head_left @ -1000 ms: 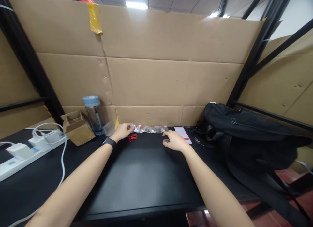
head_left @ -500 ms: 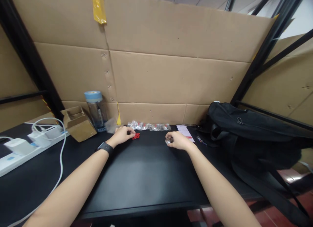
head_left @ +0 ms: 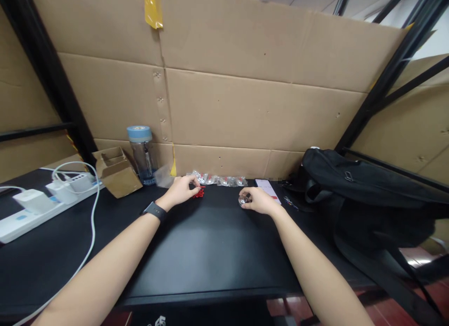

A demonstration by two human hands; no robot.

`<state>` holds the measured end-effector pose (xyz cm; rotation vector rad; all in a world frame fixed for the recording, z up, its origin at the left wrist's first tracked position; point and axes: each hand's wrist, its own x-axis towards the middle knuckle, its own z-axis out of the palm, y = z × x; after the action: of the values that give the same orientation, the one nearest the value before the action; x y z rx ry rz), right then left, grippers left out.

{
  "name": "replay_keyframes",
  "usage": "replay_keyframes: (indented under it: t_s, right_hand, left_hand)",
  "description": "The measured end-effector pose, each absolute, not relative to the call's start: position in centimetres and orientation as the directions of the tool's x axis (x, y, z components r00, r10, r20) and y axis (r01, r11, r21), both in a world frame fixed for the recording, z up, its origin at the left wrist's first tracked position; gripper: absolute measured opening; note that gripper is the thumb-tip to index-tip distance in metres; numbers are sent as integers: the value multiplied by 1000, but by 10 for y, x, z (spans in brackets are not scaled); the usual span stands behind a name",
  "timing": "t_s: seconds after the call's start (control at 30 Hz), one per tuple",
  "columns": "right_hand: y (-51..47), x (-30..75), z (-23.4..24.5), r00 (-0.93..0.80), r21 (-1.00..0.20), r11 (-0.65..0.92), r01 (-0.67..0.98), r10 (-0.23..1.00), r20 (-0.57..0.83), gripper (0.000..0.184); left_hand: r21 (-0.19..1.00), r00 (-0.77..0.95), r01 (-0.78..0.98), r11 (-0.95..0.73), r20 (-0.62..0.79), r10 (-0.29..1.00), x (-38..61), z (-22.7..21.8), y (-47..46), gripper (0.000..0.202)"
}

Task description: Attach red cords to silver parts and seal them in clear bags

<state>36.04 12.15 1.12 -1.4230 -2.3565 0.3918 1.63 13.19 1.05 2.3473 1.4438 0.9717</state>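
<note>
Along the far edge of my black table (head_left: pixel 210 251) I see a row of clear packets (head_left: pixel 219 180), with a bottle (head_left: pixel 142 154) and a small carton (head_left: pixel 117 174) on the left and a black bag (head_left: pixel 365 195) on the right. My left hand (head_left: pixel 182 190) pinches a red cord (head_left: pixel 199 192) just near the packets. My right hand (head_left: pixel 257 200) curls around a small shiny piece (head_left: pixel 242 200).

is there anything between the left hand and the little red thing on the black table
Nothing visible. The left hand is right at the small red item, fingertips touching or nearly touching it on the black table. The row of small clear packets lies behind it against the cardboard wall, not in between.
</note>
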Motion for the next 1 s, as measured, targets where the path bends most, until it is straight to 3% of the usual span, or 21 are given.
replay_keyframes:
  t_s: [0.13, 0.27, 0.5, 1.0]
  right_hand:
    - [118, 354, 15, -444, -513, 495, 701, 866, 230, 33]
    - [112, 336, 14, -441, -702, 536, 469, 831, 340, 41]
    - [91, 298, 13, -349, -826, 552, 108, 800, 489, 49]
    - [81, 288, 13, -305, -845, 533, 41, 812, 498, 52]
  left_hand:
    - [585, 309, 611, -533, 444, 841, 36, 18, 120, 21]
    - [644, 294, 537, -545, 463, 836, 57, 22, 108, 20]
    - [611, 300, 554, -565, 486, 821, 78, 25, 90, 15]
    - [551, 241, 540, -637, 623, 744, 94, 9, 87, 12]
